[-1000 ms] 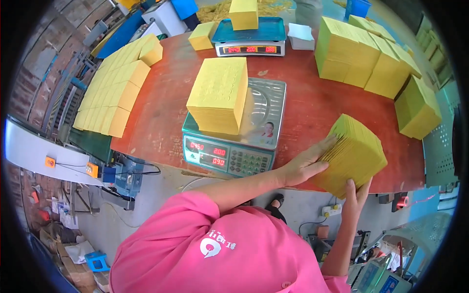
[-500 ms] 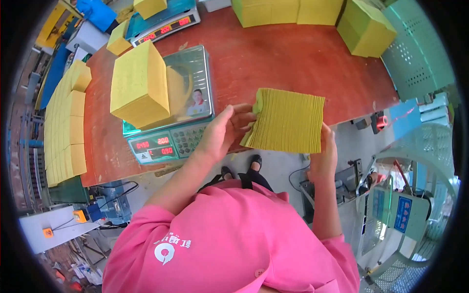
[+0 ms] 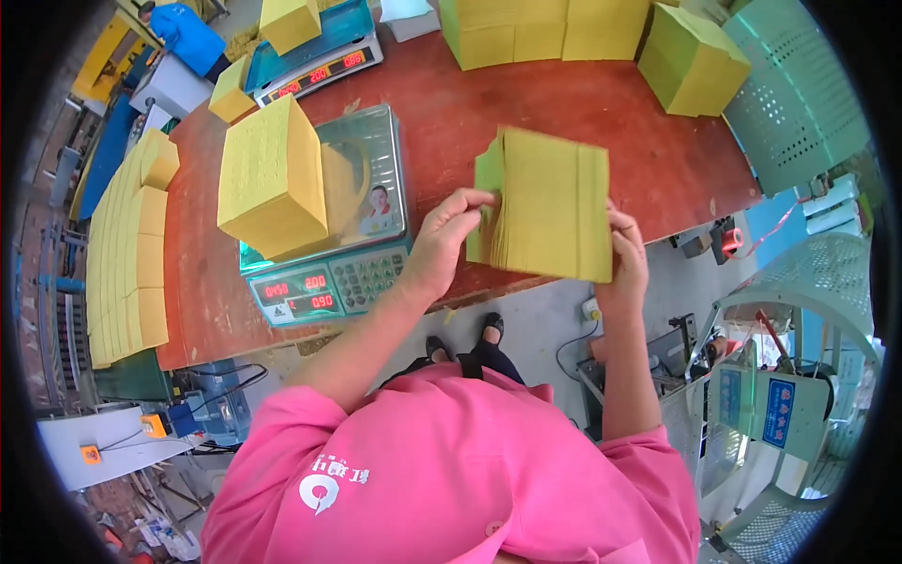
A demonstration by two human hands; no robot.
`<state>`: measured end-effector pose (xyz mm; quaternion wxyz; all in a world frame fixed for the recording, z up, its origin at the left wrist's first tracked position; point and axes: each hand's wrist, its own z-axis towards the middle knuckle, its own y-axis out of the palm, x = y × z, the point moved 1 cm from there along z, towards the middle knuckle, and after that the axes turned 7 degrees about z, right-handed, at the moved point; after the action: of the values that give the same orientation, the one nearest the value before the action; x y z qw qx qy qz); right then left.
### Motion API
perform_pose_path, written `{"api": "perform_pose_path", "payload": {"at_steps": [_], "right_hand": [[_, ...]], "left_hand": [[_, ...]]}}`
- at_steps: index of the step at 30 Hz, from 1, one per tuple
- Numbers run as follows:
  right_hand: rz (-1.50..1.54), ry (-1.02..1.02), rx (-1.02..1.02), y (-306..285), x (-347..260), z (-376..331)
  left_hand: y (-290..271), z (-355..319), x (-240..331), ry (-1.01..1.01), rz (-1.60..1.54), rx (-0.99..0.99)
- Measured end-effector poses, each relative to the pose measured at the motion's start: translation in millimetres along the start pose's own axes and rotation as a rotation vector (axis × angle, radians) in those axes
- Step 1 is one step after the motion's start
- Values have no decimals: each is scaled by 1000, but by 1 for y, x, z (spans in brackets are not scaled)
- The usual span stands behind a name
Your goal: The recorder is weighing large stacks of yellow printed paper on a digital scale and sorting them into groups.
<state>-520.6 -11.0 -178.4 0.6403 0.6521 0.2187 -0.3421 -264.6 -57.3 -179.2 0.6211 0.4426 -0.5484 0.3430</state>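
Note:
A thick stack of yellow paper sheets (image 3: 550, 207) is held upright between both hands, over the front edge of the red table (image 3: 451, 113). My left hand (image 3: 442, 244) grips its left side, with the fingers curled over the top corner. My right hand (image 3: 628, 256) clamps the right edge. To the left, another yellow paper stack (image 3: 272, 179) rests on the pan of a digital scale (image 3: 329, 273) with red lit digits.
Rows of yellow stacks (image 3: 127, 254) lie along the table's left side, and more big stacks (image 3: 583, 28) stand at the back. A second scale (image 3: 315, 47) carries a stack at the back. A green perforated stool (image 3: 799, 103) and a machine (image 3: 752, 395) stand at the right.
The held stack has been lifted off the table's right side and brought upright in front of me. The view has swung right and closer.

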Motion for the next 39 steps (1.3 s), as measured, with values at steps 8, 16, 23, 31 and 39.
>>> {"api": "perform_pose_path", "payload": {"at_steps": [8,16,23,31,39], "right_hand": [[-189,108,69,-2,-4,10],[-477,305,46,7,-9,36],[197,293,134,-50,31,23],[731,302,-58,-8,40,28],[534,347,-29,90,39,43]], "left_hand": [[-3,16,-8,-263,-272,188],[20,52,-48,26,233,218],[60,73,32,329,908,201],[38,45,121,-277,134,-57],[-14,-2,163,-239,-96,-108]]}}
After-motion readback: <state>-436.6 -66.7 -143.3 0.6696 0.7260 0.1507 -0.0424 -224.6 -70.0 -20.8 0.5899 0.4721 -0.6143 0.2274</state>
